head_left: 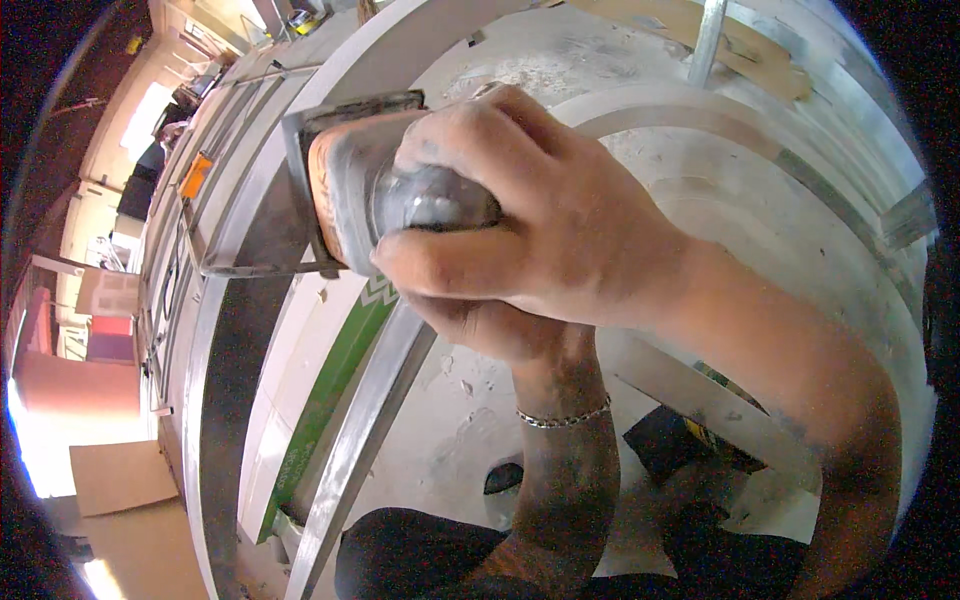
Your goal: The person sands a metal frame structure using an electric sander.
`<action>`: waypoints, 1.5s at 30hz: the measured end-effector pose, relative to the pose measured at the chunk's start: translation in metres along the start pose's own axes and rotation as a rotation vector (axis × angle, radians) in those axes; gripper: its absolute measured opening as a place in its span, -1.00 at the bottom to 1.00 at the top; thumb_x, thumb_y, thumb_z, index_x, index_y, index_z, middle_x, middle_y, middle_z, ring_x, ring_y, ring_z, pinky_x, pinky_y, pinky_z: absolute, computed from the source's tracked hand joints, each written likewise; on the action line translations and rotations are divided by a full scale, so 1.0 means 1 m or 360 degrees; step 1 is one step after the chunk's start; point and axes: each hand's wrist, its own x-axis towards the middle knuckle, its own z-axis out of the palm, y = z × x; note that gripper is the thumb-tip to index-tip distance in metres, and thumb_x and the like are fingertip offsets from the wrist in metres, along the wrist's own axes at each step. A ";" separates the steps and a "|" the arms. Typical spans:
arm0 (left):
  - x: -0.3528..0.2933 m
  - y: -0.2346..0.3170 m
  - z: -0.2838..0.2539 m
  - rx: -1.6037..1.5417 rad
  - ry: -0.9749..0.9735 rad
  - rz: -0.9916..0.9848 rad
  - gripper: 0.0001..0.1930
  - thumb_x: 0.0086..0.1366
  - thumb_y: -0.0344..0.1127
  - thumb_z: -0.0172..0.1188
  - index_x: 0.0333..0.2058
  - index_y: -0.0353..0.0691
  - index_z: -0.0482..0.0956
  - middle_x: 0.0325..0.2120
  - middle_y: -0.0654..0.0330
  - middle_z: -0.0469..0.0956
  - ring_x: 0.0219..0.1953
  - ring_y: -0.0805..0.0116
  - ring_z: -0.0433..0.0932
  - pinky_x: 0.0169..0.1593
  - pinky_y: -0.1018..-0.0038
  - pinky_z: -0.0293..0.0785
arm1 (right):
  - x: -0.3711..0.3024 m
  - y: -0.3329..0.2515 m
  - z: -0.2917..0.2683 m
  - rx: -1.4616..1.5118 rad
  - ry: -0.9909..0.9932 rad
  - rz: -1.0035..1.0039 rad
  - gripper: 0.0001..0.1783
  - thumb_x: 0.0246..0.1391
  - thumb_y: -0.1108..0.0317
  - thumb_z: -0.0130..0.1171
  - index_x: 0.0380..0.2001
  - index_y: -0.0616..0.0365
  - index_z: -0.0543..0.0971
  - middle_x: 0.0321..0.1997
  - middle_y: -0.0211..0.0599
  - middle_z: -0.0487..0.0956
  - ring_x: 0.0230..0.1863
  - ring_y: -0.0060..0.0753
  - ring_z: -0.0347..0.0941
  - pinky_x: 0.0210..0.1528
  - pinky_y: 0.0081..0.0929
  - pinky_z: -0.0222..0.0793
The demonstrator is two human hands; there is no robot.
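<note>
While the right hand [560, 215] wraps around the grey end of an orange-and-grey power tool [352, 195], the left hand [495, 327] sits beneath, toward seven o'clock, its grip hidden, so I cannot tell it; the tool lies at nine o'clock from the right hand.

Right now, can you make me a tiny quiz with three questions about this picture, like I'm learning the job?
1. Which wrist wears the chain bracelet: A) the left, or B) the right?
2. True or false: the right hand grips the orange and grey tool.
3. Fill in: the long white strip below the tool has a ____ band along it.

Key: 1. A; 2. true; 3. green.
</note>
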 end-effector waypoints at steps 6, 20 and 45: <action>0.003 -0.002 -0.001 -0.0304 -0.0254 -0.0077 -0.35 0.55 0.23 -0.13 0.24 -0.27 0.40 0.22 0.03 0.45 0.26 0.08 0.43 0.36 0.14 0.33 | -0.003 0.003 0.004 0.0018 0.0083 0.0004 -0.55 -0.18 0.24 0.50 -0.17 -0.45 0.59 -0.01 -0.30 0.47 -0.07 -0.03 0.54 -0.12 -0.18 0.65; 0.027 -0.021 0.036 -0.0427 -0.0416 -0.0542 -0.46 0.56 0.15 -0.09 0.25 -0.14 0.43 0.21 0.11 0.51 0.27 0.11 0.47 0.34 0.16 0.38 | -0.009 0.037 -0.011 -0.0120 0.0137 0.0337 -0.53 -0.16 0.39 0.50 -0.13 -0.25 0.60 -0.05 -0.30 0.44 -0.02 -0.02 0.56 -0.08 -0.14 0.64; 0.045 -0.030 0.052 -0.0215 -0.0259 -0.0759 -0.47 0.55 0.13 -0.03 0.17 -0.18 0.53 0.11 0.10 0.63 0.15 0.13 0.60 0.27 0.18 0.48 | -0.010 0.051 -0.024 -0.0300 0.0086 0.0387 -0.46 -0.08 0.51 0.40 0.02 0.01 0.48 -0.01 -0.08 0.38 0.07 0.07 0.43 0.07 -0.06 0.47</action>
